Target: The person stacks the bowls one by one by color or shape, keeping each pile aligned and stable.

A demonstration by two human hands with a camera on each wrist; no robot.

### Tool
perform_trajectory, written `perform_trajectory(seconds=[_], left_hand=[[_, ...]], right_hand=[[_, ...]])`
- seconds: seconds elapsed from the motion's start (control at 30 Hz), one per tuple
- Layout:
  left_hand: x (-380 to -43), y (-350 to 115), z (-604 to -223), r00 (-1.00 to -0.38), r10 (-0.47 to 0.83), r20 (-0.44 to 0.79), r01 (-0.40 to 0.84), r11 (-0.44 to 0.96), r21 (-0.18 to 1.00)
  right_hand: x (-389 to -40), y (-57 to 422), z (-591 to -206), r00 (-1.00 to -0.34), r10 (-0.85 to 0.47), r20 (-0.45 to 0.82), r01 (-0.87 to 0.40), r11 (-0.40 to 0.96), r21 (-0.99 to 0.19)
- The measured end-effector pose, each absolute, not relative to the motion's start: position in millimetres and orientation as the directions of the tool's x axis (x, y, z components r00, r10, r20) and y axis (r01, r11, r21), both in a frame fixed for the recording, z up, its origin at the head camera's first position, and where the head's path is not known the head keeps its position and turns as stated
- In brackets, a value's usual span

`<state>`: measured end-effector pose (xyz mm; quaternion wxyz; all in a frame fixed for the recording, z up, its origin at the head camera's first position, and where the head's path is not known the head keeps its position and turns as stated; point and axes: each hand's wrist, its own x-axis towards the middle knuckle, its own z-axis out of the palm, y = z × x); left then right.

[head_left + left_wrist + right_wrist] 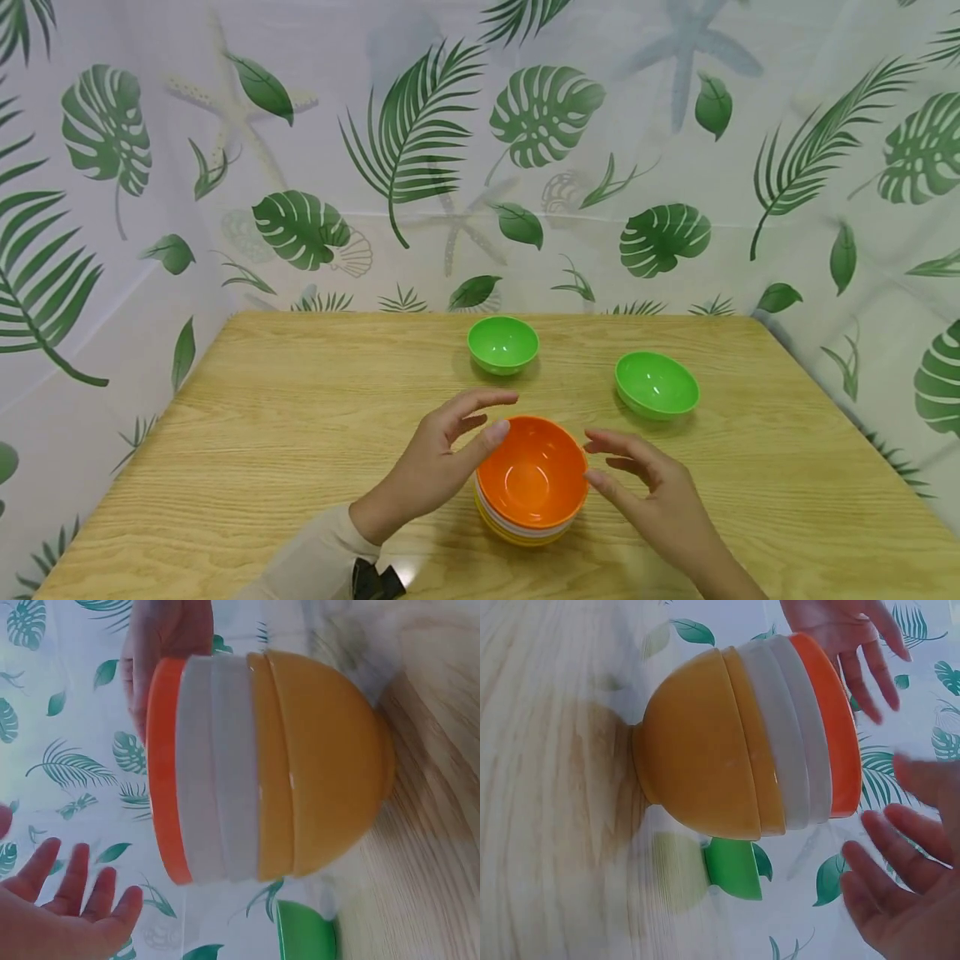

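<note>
A stack of nested bowls stands upright on the table: an orange bowl on top, two white bowls beneath it, and two yellow bowls at the bottom. My left hand is raised at the stack's left side, fingers spread, its thumb over the orange rim in the head view. In the left wrist view that hand is apart from the bowls. At the right side, my right hand has its loosely bent fingertips close to the orange rim; whether they touch it, I cannot tell. Neither hand grips anything.
Two green bowls stand upright beyond the stack: one green bowl near the back edge, the other green bowl farther right. The wooden table meets a leaf-patterned cloth behind and at the sides.
</note>
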<state>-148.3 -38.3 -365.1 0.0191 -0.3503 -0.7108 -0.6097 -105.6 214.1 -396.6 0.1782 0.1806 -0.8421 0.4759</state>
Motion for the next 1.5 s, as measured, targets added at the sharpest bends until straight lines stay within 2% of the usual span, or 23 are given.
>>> perform_trajectory(seconds=[0.13,0.27,0.6,0.77,0.97,1.13,1.27,1.5], left_hand=[[-145.5,-28.9,-359.7,-0.79,0.421,0.445,0.426,-0.143,0.893],[-141.3,-15.6,-355.3,-0.807,0.415,0.42,0.361,-0.216,0.907],[-135.3,11.5,-343.8,-0.773,0.486,0.408,0.386,-0.15,0.91],[-133.4,24.3,-340.3,-0.77,0.495,0.402,0.361,-0.181,0.915],[-137.3,40.7,-333.4,-0.822,0.465,0.328,0.257,-0.212,0.943],[-143.1,52.6,-330.6,-0.876,0.42,0.236,0.162,-0.204,0.965],[-146.7,63.5,-329.1,-0.907,0.392,0.157,0.078,-0.211,0.974],[-149.5,80.7,-329.6,-0.914,0.4,0.072,-0.041,-0.266,0.963]], right_hand=[[-108.0,218.8,-396.2,-0.848,0.038,0.528,-0.439,0.509,-0.74],[-110.0,228.6,-392.9,-0.851,0.106,0.514,-0.391,0.525,-0.756],[-113.6,257.3,-388.6,-0.871,0.215,0.441,-0.279,0.523,-0.806],[-115.6,276.0,-390.9,-0.867,0.283,0.41,-0.204,0.55,-0.81],[-120.5,297.5,-392.6,-0.862,0.332,0.384,-0.141,0.57,-0.809],[-123.9,313.9,-394.3,-0.892,0.336,0.303,-0.06,0.576,-0.815],[-127.7,324.4,-396.2,-0.913,0.319,0.256,-0.058,0.518,-0.854],[-138.4,335.7,-399.1,-0.906,0.413,0.095,-0.017,0.187,-0.982]])
